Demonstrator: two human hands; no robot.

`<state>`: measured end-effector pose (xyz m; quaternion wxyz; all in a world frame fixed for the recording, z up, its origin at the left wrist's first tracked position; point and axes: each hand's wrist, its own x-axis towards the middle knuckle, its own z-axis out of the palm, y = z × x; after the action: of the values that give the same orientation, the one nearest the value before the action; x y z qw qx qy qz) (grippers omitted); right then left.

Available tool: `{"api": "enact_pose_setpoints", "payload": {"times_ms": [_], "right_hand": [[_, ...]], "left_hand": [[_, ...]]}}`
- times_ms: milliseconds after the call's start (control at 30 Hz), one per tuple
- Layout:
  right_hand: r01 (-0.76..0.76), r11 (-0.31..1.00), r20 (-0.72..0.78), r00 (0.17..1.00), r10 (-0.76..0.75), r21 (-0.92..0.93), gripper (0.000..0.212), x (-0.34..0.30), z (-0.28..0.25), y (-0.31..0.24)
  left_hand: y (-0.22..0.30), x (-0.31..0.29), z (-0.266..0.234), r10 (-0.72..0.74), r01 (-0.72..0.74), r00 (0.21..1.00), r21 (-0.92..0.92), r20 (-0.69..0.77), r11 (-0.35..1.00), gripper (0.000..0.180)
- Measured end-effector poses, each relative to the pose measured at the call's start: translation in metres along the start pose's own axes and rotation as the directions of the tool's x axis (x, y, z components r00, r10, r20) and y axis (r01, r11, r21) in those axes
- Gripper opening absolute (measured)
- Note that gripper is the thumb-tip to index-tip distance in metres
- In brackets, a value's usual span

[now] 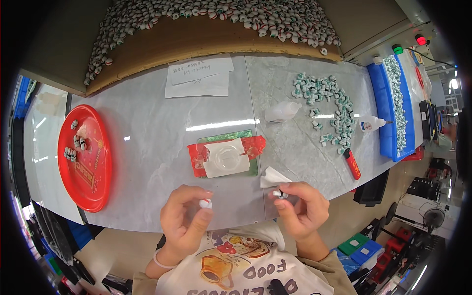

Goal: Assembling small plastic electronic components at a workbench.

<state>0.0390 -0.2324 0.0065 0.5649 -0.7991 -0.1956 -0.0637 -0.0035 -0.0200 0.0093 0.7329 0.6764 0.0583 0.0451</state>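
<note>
At the near table edge, my left hand (183,216) pinches a small white rounded piece with a red mark (205,203) between thumb and fingertips. To its right, my right hand (305,209) has a small white-and-black piece (280,194) pinched between thumb and forefinger. The two pieces are apart. Just beyond my hands a round clear dish (229,156) rests on white paper over a red wrapper (254,144) and a green pad (253,169). A folded white tissue (273,178) lies close to my right fingertips.
A red oval tray (101,182) with several pieces is at left. White-and-green pieces (344,118), a white bottle (282,112), a dropper bottle (371,123), a red lighter (352,164) and a blue bin (378,98) lie right. Papers (196,88) sit before a heap of white pieces (275,19).
</note>
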Motion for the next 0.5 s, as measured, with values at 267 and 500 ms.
{"api": "enact_pose_setpoints", "payload": {"times_ms": [267, 500], "right_hand": [[0.141, 0.977, -0.072, 0.985, -0.154, -0.158, 0.021, 0.012, 0.005, 0.002], [0.142, 0.964, -0.06, 0.985, -0.159, -0.224, 0.02, 0.014, 0.005, 0.001]], "left_hand": [[0.0, 0.0, 0.001, -0.015, 0.015, 1.0, -0.002, -0.014, 1.0, 0.022], [0.001, 0.001, 0.0, -0.024, 0.024, 1.0, 0.021, -0.006, 0.999, 0.021]]}}
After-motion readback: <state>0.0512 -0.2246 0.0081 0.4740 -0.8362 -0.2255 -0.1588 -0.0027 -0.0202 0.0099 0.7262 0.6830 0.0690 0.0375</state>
